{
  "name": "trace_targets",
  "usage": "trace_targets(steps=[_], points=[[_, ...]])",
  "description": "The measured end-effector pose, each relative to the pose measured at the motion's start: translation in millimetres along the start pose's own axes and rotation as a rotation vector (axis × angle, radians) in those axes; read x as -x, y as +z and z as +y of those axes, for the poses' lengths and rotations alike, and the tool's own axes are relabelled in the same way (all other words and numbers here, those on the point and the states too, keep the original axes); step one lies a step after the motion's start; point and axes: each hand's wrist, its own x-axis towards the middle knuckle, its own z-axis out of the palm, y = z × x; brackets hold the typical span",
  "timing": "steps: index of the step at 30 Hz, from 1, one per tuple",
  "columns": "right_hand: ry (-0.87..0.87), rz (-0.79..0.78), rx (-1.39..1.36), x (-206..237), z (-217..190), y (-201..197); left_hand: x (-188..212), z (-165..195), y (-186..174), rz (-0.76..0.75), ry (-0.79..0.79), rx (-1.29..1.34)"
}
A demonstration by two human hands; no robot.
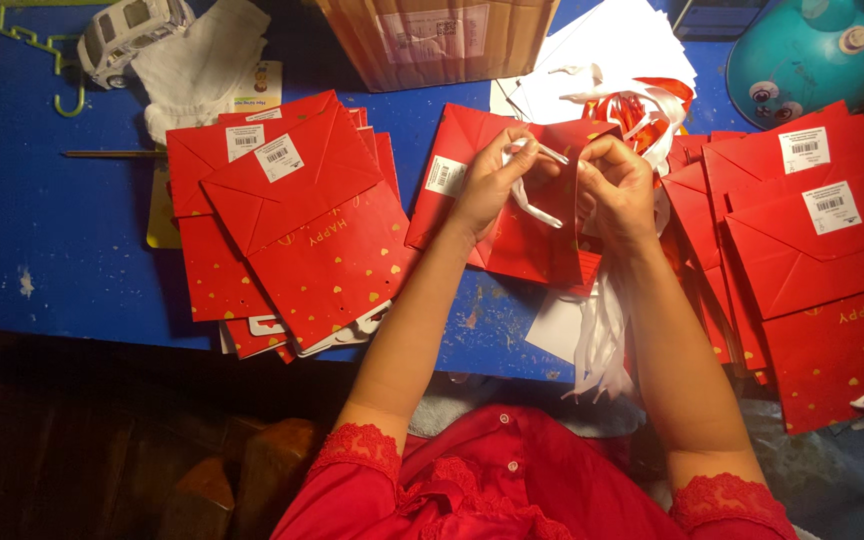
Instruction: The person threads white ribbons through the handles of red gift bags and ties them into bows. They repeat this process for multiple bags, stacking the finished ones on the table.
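- Both hands are up over the blue table [42, 230], working at one red bag [537, 240] that lies flat in the middle, between two stacks.
- The left hand [487, 185] pinches a white ribbon [532, 205] near the bag's top edge, fingers closed on it; the ribbon loops down across the bag's face.
- The right hand [617, 185] is curled tight at the same edge, just beside the left; it grips the bag's rim, and from here I cannot tell if it has ribbon too.
- More white ribbons [602, 335] hang off the table's near edge, under the right forearm.
- Left stack [302, 230]: flat red bags with gold hearts and white labels, fanned out, overlapping.
- Right stack [822, 260]: the same bags, piled at the table's right end and running past its edge.
- Behind the hands, a heap of white sheets [612, 50] with red-and-white ribbon tangled on it.
- Far edge: a cardboard box [437, 40], a white toy car [132, 35] on a white cloth, a green hook [37, 50], and a teal round toy [817, 50] in the right corner.
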Motion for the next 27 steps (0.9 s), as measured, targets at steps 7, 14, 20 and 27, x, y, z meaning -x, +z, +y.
trace_targets(steps=[7, 14, 20, 27], points=[[0.004, -0.007, 0.020, 1, -3, 4, 9, 11, 9, -0.016, 0.060, -0.233], [-0.011, 0.033, 0.018, 2, -6, 7, 7, 7, 13, 0.009, 0.173, -0.257], [-0.054, 0.054, 0.071, 1, -5, 8, 1, 4, 7, 0.046, 0.167, -0.152], [-0.037, 0.033, 0.067, 1, 0, 4, 4, 11, 10, 0.003, 0.172, -0.114]])
